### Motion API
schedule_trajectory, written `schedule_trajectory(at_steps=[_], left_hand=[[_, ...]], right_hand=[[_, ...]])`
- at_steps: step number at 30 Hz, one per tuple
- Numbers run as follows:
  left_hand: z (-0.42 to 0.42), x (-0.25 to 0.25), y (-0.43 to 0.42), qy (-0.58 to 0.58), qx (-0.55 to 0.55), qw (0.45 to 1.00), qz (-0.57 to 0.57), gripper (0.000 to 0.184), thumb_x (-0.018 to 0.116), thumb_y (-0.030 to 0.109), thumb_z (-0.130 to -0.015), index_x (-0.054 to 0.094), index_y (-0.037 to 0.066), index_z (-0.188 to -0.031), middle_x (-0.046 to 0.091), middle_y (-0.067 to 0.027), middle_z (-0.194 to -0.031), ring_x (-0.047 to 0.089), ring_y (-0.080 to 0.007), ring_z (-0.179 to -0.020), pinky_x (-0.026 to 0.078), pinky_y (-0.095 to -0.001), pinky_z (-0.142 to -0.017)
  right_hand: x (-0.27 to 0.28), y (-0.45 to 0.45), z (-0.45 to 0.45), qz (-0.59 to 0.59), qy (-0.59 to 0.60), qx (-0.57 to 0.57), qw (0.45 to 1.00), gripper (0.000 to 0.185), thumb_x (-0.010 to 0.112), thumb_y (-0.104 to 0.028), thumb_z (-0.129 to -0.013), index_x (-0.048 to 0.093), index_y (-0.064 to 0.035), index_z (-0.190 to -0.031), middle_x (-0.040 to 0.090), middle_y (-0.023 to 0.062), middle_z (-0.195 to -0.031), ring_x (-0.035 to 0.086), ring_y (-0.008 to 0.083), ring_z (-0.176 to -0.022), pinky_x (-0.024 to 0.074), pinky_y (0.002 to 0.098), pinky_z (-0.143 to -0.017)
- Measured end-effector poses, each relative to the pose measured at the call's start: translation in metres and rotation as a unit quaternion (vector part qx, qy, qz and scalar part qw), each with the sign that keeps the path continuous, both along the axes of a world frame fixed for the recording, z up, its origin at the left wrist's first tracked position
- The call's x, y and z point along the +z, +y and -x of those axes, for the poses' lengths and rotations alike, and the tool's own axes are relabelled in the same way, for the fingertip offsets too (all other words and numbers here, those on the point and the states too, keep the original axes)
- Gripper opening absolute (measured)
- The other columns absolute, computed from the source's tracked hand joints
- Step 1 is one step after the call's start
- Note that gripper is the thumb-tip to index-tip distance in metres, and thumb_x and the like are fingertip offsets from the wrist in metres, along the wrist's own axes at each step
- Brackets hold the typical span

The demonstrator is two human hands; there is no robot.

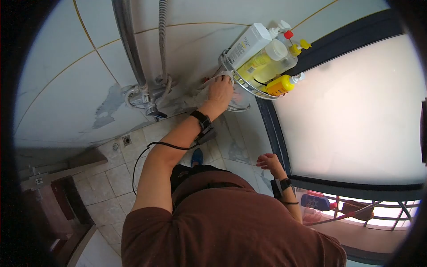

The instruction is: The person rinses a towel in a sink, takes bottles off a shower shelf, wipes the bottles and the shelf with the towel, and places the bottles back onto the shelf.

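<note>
My left hand (221,92) reaches to the wall beside the corner rack (249,87), its fingers closed on a pale, crumpled cloth or thin bag (227,74); which of the two I cannot tell. On the rack above it stand a white pump bottle (249,44), a yellow-green bottle with a white cap (258,62), a clear bottle with a yellow pump (284,62) and a small yellow pump bottle (281,85). My right hand (268,163) hangs by the window frame, fingers loosely apart, holding nothing. Both wrists wear black bands with a cable.
A shower mixer tap (146,99), rail (129,40) and metal hose (163,40) are on the tiled wall to the left. At the right is a frosted window (351,115) with a dark frame. A floor drain (127,140) lies in the tiled floor.
</note>
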State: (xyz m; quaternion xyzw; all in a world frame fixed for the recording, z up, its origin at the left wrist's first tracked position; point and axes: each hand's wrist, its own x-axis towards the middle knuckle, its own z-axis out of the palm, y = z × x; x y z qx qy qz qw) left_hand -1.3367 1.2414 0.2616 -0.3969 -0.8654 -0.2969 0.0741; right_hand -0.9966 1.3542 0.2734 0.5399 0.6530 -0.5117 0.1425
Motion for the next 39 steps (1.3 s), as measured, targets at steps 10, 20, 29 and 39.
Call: schedule_trajectory(at_steps=[10,20,29,39], left_hand=[[0.031,0.009,-0.010,0.062,0.017,0.998,-0.021,0.019,0.064,0.008,-0.073,0.062,-0.001,-0.089,0.056,-0.0141,-0.100,0.057,-0.0301,-0.090,0.048,-0.0401,-0.076],[0.062,0.005,-0.005,0.063,0.030,0.997,-0.040,0.013,0.056,0.005,-0.077,0.062,-0.001,-0.086,0.056,-0.0138,-0.099,0.058,-0.0298,-0.088,0.049,-0.0395,-0.077],[0.030,0.017,-0.010,0.065,-0.013,0.998,-0.016,0.017,0.053,0.005,-0.080,0.060,-0.005,-0.091,0.054,-0.0175,-0.101,0.058,-0.0319,-0.091,0.049,-0.0408,-0.078],[0.000,0.006,0.015,0.023,0.017,0.999,0.038,0.022,0.057,0.010,-0.080,0.062,-0.008,-0.092,0.053,-0.0193,-0.101,0.057,-0.0319,-0.092,0.049,-0.0421,-0.079]], right_hand=[[0.004,-0.004,-0.003,-0.005,-0.004,-0.021,1.000,0.022,0.056,-0.025,-0.088,0.062,-0.0041,-0.090,0.067,0.0083,-0.085,0.066,0.0182,-0.075,0.0462,0.0296,-0.063],[0.001,-0.004,-0.013,-0.007,0.006,-0.014,1.000,0.024,0.054,-0.025,-0.089,0.063,-0.0035,-0.090,0.067,0.0078,-0.086,0.067,0.0182,-0.076,0.0470,0.0290,-0.063],[0.001,-0.004,-0.003,-0.002,0.006,0.010,1.000,0.023,0.055,-0.025,-0.088,0.064,-0.0039,-0.090,0.068,0.0069,-0.085,0.067,0.0161,-0.076,0.0476,0.0266,-0.063],[0.014,-0.005,0.017,0.004,0.013,0.012,1.000,0.024,0.054,-0.025,-0.089,0.064,-0.0027,-0.093,0.067,0.0075,-0.088,0.066,0.0166,-0.080,0.0478,0.0263,-0.066]])
